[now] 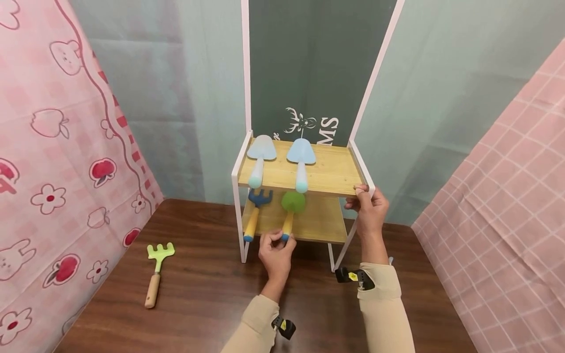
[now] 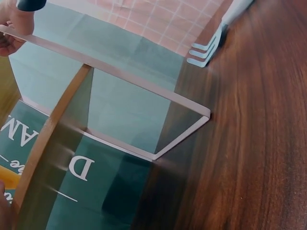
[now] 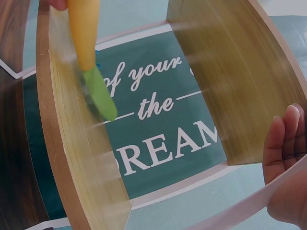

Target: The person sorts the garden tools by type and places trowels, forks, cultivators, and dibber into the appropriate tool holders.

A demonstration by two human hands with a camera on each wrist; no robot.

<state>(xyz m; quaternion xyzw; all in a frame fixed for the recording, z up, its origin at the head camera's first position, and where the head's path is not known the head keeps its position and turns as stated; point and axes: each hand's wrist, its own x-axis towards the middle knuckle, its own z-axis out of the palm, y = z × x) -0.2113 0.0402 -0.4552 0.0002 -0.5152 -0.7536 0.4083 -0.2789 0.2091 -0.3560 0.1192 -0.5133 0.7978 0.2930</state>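
Observation:
A small green-bladed trowel with a yellow, blue-tipped handle is over the lower shelf of a two-tier rack. My left hand pinches the end of that handle; in the right wrist view the green blade points inward above the board. At the rack's right front corner, my right hand grips the white frame. Left of the trowel lies a blue hand fork with a yellow handle. Two pale trowels, one whitish and one light blue, rest on the upper shelf.
A light green hand fork with a wooden handle lies on the brown table at left. Another light blue fork lies right of the rack, mostly hidden by my right arm in the head view. Curtains border the table.

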